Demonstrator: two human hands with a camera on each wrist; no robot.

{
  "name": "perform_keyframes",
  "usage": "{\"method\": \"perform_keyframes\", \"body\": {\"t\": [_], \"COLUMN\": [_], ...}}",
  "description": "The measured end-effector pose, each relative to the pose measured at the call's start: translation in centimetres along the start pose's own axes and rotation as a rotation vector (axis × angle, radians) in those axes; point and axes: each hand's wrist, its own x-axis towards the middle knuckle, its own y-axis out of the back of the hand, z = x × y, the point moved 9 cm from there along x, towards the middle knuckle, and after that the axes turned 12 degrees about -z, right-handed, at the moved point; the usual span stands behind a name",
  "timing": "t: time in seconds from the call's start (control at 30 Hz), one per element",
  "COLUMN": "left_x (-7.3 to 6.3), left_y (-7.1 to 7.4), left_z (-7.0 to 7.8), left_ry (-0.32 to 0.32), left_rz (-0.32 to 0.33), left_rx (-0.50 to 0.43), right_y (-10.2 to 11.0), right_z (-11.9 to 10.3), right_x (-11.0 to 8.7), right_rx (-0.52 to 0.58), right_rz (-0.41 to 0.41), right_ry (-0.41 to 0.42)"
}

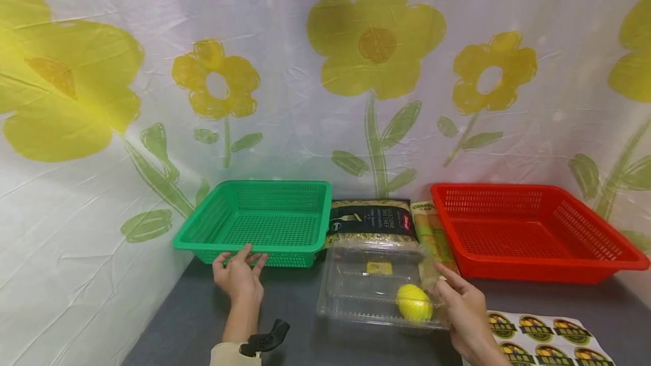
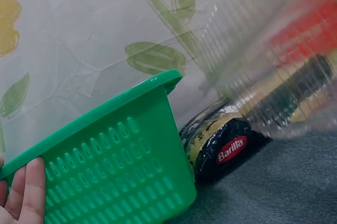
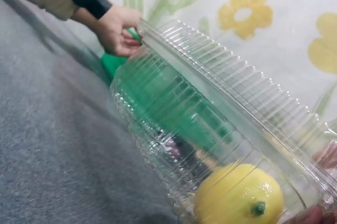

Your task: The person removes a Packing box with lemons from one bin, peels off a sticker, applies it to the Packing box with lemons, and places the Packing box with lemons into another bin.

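Note:
My right hand (image 1: 465,304) holds a clear plastic clamshell box (image 1: 351,292) by its right edge, tilted above the dark table. Inside lies a yellow lemon-like fruit (image 3: 239,195) with a green stem end, toward the box's right side. A small yellow label (image 1: 378,268) shows through the plastic. At the front rim of the green basket (image 1: 290,257) is my left hand (image 1: 241,281), its fingers loosely bent. The left wrist view shows those fingers (image 2: 33,184) right at the rim's underside.
A red basket (image 1: 549,267) stands at the back right. Between the baskets lie a black Barilla pasta bag (image 1: 371,219) and a green-yellow packet (image 1: 429,225). A sheet of round stickers (image 1: 536,329) is at the front right. Flowered cloth (image 1: 285,112) hangs behind.

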Motion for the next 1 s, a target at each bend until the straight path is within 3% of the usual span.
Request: {"method": "perform_keyframes", "body": {"t": [0.5,0.7,0.83,1.0], "left_x": [-0.2,-0.9,-1.5,-2.6], "left_y": [0.0,0.1,0.2,-1.0], "left_z": [-0.8,-1.2,-1.0,-1.4], "left_ry": [0.015,0.009,-0.029,-0.016], "left_rz": [-0.012,-0.02,-0.04,-0.137], "left_rx": [-0.001,-0.011,0.037,0.186], "right_y": [-0.5,-0.5,-0.8,-0.4], "right_z": [1.3,1.9,1.9,0.9], "right_x": [0.6,0.8,0.7,0.2], "right_rx": [0.001,-0.081,-0.154,-0.238], "right_rz": [-0.002,0.002,-0.024,-0.055], "right_ry": [0.046,0.036,0.009,0.001]}}
